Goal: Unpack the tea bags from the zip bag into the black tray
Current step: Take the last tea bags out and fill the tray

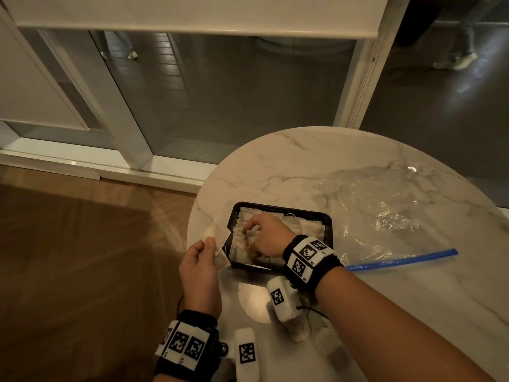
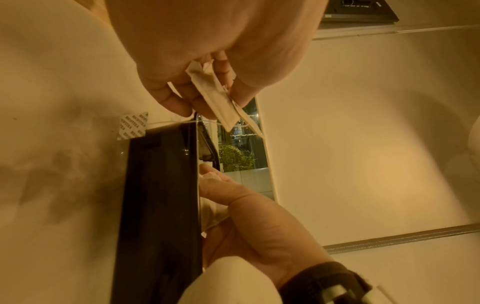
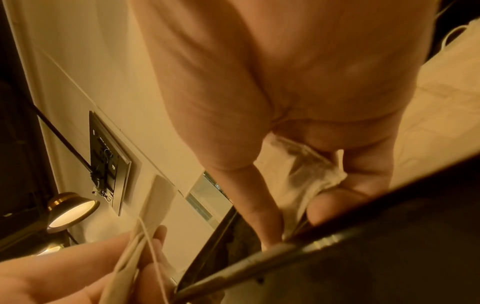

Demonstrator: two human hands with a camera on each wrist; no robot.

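The black tray (image 1: 329,220) sits near the left edge of a round marble table and holds several pale tea bags (image 1: 305,226). My right hand (image 1: 249,237) reaches into the tray; in the right wrist view my right hand (image 3: 298,224) pinches a tea bag (image 3: 303,181) just inside the tray rim (image 3: 311,246). My left hand (image 1: 205,244) holds a few tea bags (image 1: 217,234) in the air just left of the tray. Its thumb and fingers pinch them flat (image 2: 221,111), and a paper tag (image 2: 132,125) trails on a string. The clear zip bag (image 1: 385,210) lies flat to the right.
The bag's blue zip strip (image 1: 399,260) lies toward the table's (image 1: 275,166) front right. The table edge curves close behind my left hand, with wooden floor (image 1: 82,244) below. Glass doors and white frames stand beyond the table.
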